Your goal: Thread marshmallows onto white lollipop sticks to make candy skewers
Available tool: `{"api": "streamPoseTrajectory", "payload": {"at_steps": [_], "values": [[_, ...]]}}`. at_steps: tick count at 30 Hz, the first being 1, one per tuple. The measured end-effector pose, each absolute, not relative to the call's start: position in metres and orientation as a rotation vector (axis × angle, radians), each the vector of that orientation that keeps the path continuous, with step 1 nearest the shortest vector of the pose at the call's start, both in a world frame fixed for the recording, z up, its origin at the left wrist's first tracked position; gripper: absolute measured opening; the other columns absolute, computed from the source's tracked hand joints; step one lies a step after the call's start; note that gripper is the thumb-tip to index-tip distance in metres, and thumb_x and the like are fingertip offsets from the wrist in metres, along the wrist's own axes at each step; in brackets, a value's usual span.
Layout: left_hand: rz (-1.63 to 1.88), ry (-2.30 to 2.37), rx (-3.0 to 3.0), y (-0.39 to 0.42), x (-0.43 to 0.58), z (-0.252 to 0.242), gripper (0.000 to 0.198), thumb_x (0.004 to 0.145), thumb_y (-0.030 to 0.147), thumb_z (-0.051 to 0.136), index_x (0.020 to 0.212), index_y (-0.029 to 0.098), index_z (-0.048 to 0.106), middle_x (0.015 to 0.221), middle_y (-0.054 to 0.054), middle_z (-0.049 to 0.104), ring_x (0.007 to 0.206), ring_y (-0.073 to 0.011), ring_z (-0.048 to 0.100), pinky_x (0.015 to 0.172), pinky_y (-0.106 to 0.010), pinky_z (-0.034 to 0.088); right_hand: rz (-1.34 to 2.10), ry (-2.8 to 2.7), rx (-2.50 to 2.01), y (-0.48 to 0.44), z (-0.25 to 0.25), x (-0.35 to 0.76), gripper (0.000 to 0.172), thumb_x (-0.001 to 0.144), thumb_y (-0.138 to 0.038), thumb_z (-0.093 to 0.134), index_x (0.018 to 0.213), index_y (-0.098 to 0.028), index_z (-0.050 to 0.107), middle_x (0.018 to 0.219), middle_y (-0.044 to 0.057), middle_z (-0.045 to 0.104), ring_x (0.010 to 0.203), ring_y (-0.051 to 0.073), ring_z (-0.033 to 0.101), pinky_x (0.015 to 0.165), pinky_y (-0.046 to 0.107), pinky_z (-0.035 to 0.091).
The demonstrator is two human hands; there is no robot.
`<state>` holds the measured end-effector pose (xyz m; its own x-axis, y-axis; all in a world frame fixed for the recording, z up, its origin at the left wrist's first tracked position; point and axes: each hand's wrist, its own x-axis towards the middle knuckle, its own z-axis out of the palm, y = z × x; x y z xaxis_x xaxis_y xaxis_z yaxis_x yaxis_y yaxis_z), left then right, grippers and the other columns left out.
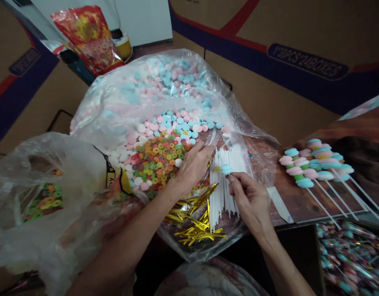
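My right hand [249,197] pinches a stick whose top carries a blue candy [226,169], with a small yellow ring beside it. Beneath it lies a bundle of white sticks [218,201]. My left hand [194,164] rests over the right edge of a pile of colourful ring candies [158,162]; its fingers are bent toward the sticks, and whatever its fingertips hold is too small to make out. Pink, blue and white round candies [180,123] spread behind the rings. Gold twist ties [198,234] lie just below, between my forearms.
Finished candy skewers [315,162] lie at the right table edge, above a box of wrapped ones [352,255]. A plastic bag [53,164] with ring candies stands at left. A large clear bag [115,98], a red packet [90,39] and cardboard boxes [300,37] are behind.
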<state>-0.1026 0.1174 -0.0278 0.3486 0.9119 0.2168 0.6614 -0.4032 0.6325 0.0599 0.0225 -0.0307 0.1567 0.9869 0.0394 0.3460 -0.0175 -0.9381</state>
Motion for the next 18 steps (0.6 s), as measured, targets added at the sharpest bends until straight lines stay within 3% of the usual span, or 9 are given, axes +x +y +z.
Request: {"api": "streamPoseTrajectory", "payload": {"at_steps": [3,7,13,18], "values": [[1.026,1.253,1.475,0.115,-0.109,-0.022,0.014,0.081,0.021,0.063,0.092,0.017,0.072,0.082,-0.003,0.064,0.073,-0.0141,0.057,0.071,-0.029,0.047,0.922,-1.354,-1.486,0.021,-0.027,0.059,0.024,0.093,-0.036,0.053,0.083,-0.018,0.065,0.058,-0.004,0.046,0.052,0.010,0.041,0.047,0.022,0.032],[1.071,0.991,0.795,0.110,-0.121,-0.013,0.023,0.066,0.030,0.081,0.084,0.017,0.075,0.076,-0.002,0.065,0.066,-0.0097,0.055,0.063,-0.024,0.048,0.922,-1.412,-1.435,0.019,-0.024,0.056,0.023,0.095,-0.035,0.053,0.089,-0.018,0.067,0.058,-0.005,0.045,0.051,0.010,0.041,0.048,0.022,0.033],[1.038,0.918,0.646,0.099,-0.127,-0.004,0.031,0.056,0.031,0.090,0.079,0.016,0.076,0.068,0.000,0.061,0.061,-0.0068,0.053,0.056,-0.019,0.048,0.856,-1.595,-1.380,0.018,-0.022,0.056,0.022,0.096,-0.030,0.053,0.100,-0.019,0.072,0.072,0.000,0.063,0.065,0.014,0.059,0.062,0.024,0.045],[0.932,0.962,0.764,0.094,-0.138,-0.005,0.030,0.060,0.036,0.088,0.078,0.016,0.076,0.064,0.000,0.060,0.056,-0.0067,0.052,0.050,-0.019,0.043,0.708,-1.837,-1.335,0.023,-0.011,0.065,0.021,0.094,-0.026,0.053,0.096,-0.020,0.073,0.081,0.004,0.072,0.071,0.018,0.067,0.066,0.027,0.050]]}}
